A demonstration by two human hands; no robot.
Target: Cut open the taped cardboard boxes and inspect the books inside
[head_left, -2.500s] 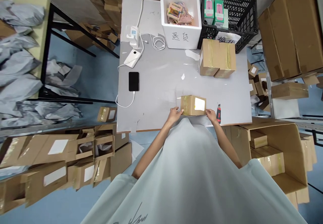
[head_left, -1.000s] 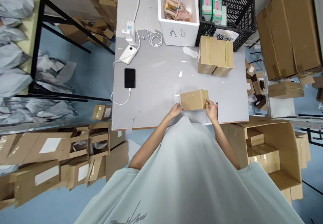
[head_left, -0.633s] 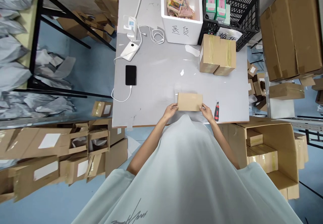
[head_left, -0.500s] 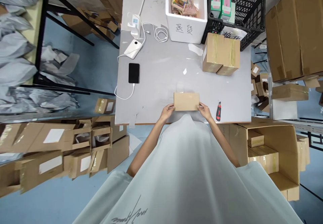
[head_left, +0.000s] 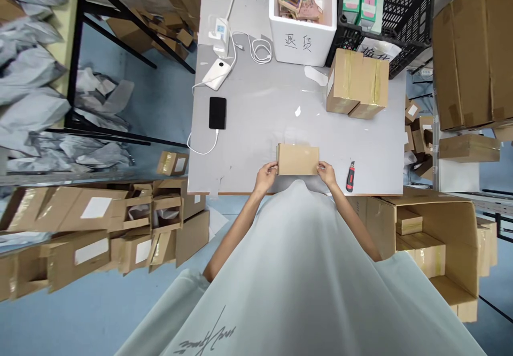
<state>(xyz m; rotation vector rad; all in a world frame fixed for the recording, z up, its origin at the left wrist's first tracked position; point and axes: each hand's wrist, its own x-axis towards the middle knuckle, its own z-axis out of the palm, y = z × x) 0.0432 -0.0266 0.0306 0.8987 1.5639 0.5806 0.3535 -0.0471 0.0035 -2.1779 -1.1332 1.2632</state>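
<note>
A small cardboard box (head_left: 298,160) is at the near edge of the grey table, its plain brown side facing me. My left hand (head_left: 266,176) pinches its left end, fingers closed at the lower corner. At the opposite end, my right hand (head_left: 326,173) grips the lower right corner in the same way. To the right of my right hand lies a red and black utility knife (head_left: 350,177) on the tabletop. The box's far side and underside are hidden.
Two taped boxes (head_left: 356,83) stand at the back right, before a black crate (head_left: 412,14) and a white bin (head_left: 303,43). On the left are a black phone (head_left: 217,113), a white power bank (head_left: 216,74) and cables. A large open carton (head_left: 460,244) stands right of me.
The view has shifted slightly, so the table and its contents appear a little to the right. Both hands keep hold of the box, which is tilted slightly differently.
</note>
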